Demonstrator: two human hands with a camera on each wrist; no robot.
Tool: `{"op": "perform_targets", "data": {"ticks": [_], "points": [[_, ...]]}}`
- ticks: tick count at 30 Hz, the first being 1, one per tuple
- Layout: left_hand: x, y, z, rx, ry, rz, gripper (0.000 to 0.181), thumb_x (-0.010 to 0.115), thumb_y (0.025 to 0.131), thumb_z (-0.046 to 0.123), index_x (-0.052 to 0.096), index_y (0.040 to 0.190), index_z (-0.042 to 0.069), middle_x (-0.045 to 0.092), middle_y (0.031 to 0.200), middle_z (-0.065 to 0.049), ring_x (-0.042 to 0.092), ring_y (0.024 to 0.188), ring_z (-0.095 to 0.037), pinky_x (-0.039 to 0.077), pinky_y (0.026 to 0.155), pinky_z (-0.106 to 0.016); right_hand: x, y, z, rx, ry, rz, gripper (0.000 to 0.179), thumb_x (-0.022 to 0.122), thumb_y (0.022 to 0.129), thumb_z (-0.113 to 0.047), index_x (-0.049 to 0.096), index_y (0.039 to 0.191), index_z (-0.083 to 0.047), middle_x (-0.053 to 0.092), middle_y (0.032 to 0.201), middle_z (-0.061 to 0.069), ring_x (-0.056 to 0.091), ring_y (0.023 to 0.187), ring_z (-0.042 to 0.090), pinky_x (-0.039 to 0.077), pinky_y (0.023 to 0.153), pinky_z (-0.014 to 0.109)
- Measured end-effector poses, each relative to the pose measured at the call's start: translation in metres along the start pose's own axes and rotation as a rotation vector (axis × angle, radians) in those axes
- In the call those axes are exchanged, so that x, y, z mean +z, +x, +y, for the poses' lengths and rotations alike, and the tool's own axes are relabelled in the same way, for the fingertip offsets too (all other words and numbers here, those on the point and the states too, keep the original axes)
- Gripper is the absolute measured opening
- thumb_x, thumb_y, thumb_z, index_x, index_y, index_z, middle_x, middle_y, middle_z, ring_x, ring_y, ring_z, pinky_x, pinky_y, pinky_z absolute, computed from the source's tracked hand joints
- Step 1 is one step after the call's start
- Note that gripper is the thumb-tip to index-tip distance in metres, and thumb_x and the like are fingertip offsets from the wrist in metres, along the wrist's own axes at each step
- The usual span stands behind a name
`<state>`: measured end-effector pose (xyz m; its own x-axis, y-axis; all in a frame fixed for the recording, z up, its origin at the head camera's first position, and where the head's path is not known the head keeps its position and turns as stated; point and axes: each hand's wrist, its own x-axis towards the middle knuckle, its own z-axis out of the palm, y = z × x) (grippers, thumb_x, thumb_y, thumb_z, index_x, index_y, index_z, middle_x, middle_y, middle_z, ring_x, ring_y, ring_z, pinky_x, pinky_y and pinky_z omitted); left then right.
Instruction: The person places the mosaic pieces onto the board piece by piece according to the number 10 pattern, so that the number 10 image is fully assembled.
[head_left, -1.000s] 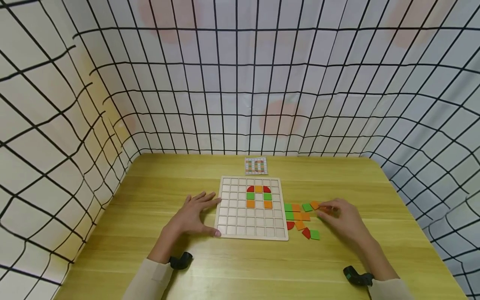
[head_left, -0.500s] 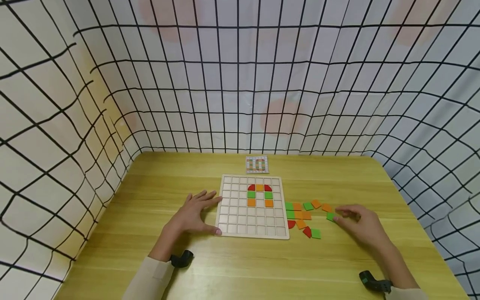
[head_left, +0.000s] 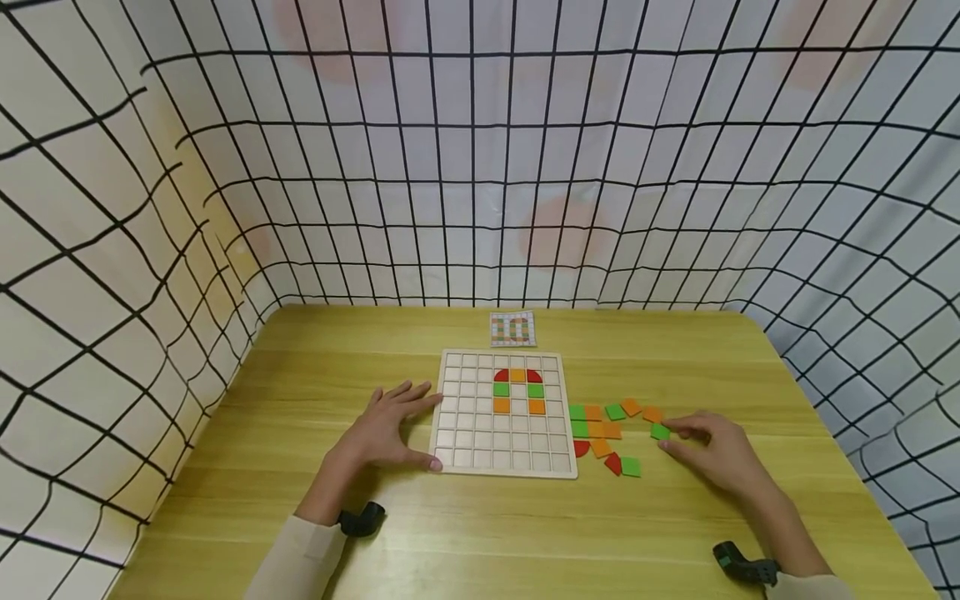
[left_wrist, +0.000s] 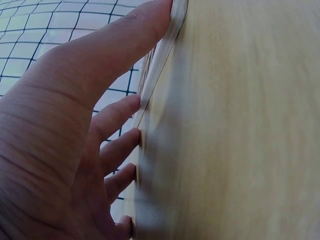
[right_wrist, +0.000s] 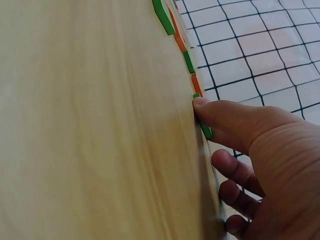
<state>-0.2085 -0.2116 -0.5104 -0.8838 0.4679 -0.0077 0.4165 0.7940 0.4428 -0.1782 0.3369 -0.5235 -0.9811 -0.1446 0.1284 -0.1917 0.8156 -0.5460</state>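
Right hand (head_left: 716,452), green tile (head_left: 659,432) at fingertips (head_left: 677,423)

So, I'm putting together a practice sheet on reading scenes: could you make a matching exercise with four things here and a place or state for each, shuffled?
Things
1. grid board
2. left hand
3. right hand
4. small printed card

Places or states
A. fingers at a loose green tile
B. beyond the board's far edge
C. bears seven tiles
D. touches the board's left edge

Pairs: 1-C, 2-D, 3-A, 4-B
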Motion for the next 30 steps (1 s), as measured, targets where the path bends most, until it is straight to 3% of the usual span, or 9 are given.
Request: {"op": "perform_targets", "data": {"ticks": [8,18,23,30], "points": [[0.002,-0.001,-0.002,0.0,0.006,-0.006,0.112,0.082,0.063,0.079,0.044,0.158,0.032,0.034,0.168,-0.003,0.023,0.158,-0.038,0.009,0.123,-0.073,0.005,0.004,-0.003,-0.065,-0.005,-0.013,0.031,0.077,0.093,-0.043,0.077,0.116,-0.022,0.065,0.093,-0.011,0.058,0.091,0.005,0.052,0.083,0.029],[0.0,-0.001,0.0,-0.001,0.007,-0.006,0.111,0.082,0.063,0.077,0.045,0.157,0.031,0.035,0.168,-0.004,0.024,0.158,-0.037,0.009,0.123,-0.073,0.017,0.025,-0.038,-0.036,0.062,-0.042,0.039,0.073,0.094,-0.049,0.075,0.122,-0.022,0.063,0.098,-0.008,0.053,0.092,0.014,0.047,0.079,0.029],[-0.001,-0.001,0.002,-0.004,0.002,-0.005,0.111,0.082,0.063,0.078,0.046,0.156,0.031,0.035,0.168,-0.004,0.024,0.158,-0.037,0.008,0.123,-0.073,0.029,0.034,-0.052,-0.086,0.09,-0.02,0.033,0.075,0.094,-0.044,0.077,0.117,-0.021,0.062,0.095,-0.008,0.052,0.088,0.015,0.048,0.075,0.026],[0.0,0.0,0.001,-0.008,0.002,-0.003,0.111,0.083,0.063,0.078,0.046,0.156,0.032,0.035,0.168,-0.004,0.024,0.158,-0.038,0.008,0.123,-0.073,0.043,0.045,-0.069,-0.132,0.103,-0.053,0.033,0.076,0.094,-0.041,0.077,0.117,-0.018,0.065,0.098,-0.009,0.058,0.09,0.012,0.054,0.08,0.027]]}}
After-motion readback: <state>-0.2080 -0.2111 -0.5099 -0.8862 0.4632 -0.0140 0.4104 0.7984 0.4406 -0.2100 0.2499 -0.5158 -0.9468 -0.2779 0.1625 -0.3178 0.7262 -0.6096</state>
